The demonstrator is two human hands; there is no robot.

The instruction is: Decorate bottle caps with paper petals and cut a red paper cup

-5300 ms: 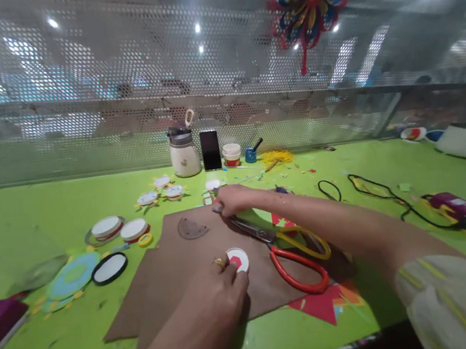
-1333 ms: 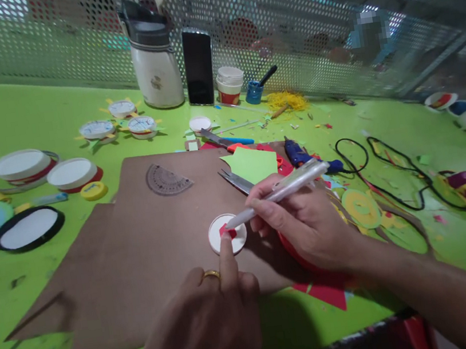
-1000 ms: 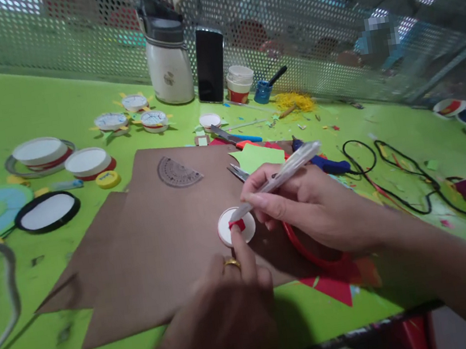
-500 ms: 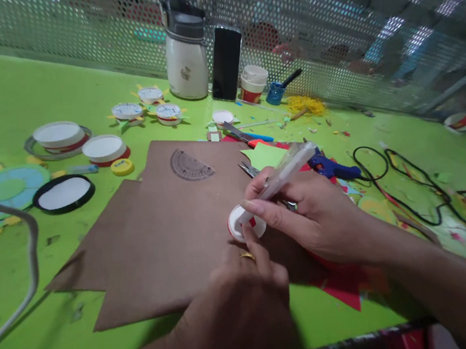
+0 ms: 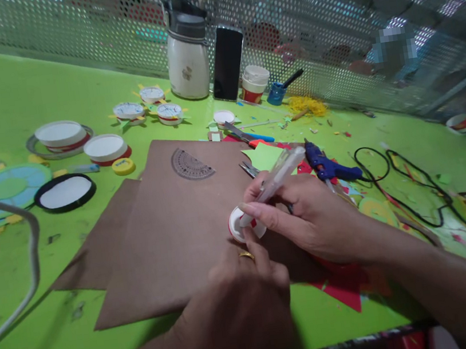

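A small white round cap with a red paper piece on it lies on brown cardboard. One finger of my left hand, which wears a gold ring, presses on the cap's near edge while the other fingers stay curled. My right hand is closed around a clear white pen, with the pen tip resting on the cap. Red-handled scissors lie mostly hidden under my right hand.
A clear protractor lies on the cardboard. White lids, a yellow cap and a black-rimmed disc sit left. A blue glue gun, black cable, jar and phone stand behind.
My right hand reached far across the table, then came back holding the pen and set its tip on the cap. In the last half second the hands barely moved.
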